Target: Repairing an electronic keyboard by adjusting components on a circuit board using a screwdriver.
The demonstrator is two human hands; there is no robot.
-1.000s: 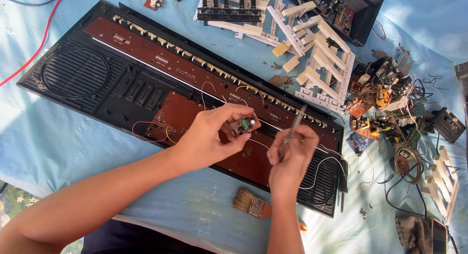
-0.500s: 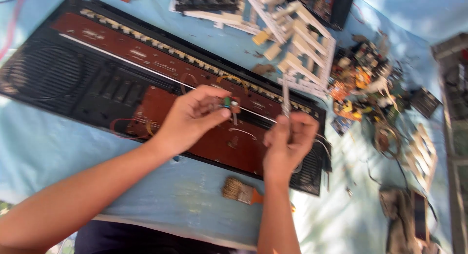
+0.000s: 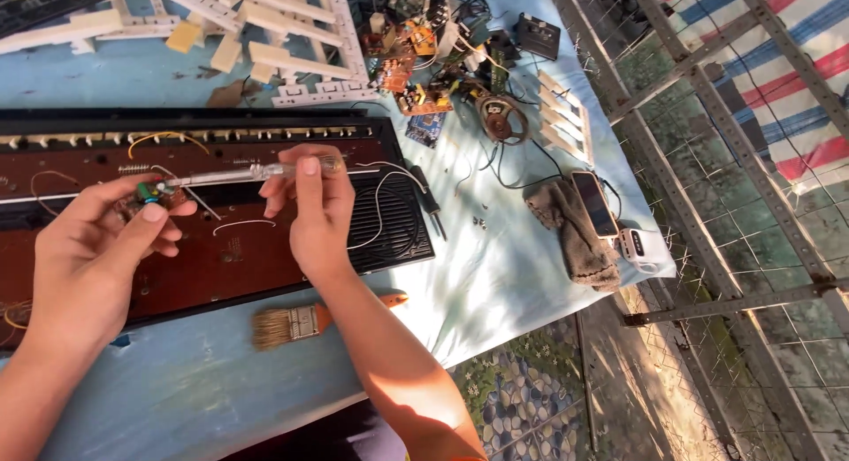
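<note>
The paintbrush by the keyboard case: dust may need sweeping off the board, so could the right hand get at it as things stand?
Probably not at once: the right hand holds a clear-handled screwdriver. The paintbrush lies uncovered on the blue cloth just below that wrist.

One brush (image 3: 292,323), one screwdriver (image 3: 256,172) — perhaps two phones (image 3: 594,203).

- Table (image 3: 531,275) had a light blue cloth cover.
- Opened keyboard chassis (image 3: 221,249) lay on it.
- Paintbrush (image 3: 305,321) sat just in front of chassis.
- Circuit-board pile (image 3: 433,63) behind chassis's right end.
- Phone (image 3: 594,203) on rag (image 3: 575,236), right of chassis.
</note>
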